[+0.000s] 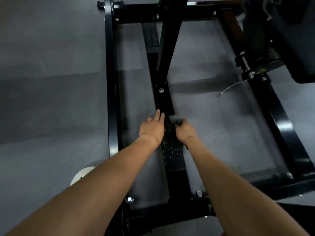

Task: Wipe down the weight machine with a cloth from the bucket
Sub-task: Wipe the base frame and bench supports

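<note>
Both hands are down on the centre rail (164, 101) of the weight machine (111, 82). My right hand (185, 132) has its fingers curled round the cloth (170, 128), a dark bunch sitting on top of the rail. My left hand (151, 128) lies just beside it, fingers straight, touching the rail's left edge. The rail runs lengthwise straight away from me toward the bolt (161, 90) and the slanted post (167, 45), so I judge the stroke goes forward along it, right hand leading. A white shape (83, 175) shows by my left forearm, possibly the bucket.
</note>
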Available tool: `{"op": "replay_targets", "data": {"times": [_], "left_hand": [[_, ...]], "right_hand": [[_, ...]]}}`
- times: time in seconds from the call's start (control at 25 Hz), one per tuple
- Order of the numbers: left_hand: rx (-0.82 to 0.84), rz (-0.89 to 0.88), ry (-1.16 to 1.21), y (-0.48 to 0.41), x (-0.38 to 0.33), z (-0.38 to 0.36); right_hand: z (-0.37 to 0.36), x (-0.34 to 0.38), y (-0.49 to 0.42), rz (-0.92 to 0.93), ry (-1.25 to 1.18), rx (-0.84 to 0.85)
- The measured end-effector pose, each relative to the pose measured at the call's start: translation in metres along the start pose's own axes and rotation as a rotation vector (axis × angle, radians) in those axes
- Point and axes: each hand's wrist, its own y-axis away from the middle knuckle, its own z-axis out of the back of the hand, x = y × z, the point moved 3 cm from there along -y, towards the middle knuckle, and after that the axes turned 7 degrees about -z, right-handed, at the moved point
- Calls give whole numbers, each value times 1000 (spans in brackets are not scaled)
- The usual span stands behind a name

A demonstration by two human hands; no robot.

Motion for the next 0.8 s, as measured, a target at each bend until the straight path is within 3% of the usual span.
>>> {"op": "replay_targets", "data": {"times": [0.2,0.44,0.64,0.8], "left_hand": [[95,32,-17,57,-20,-28],[160,-122,-27,103,-50,-16],[149,-31,80,132,-51,-14],[214,-49,60,149,-58,-22]], "right_hand": [[-14,-57,67,-121,74,64],[-1,-50,64,-169,-69,166],[-33,-86,131,-268,105,117],[-15,-69,118,-161,-21,116]]}}
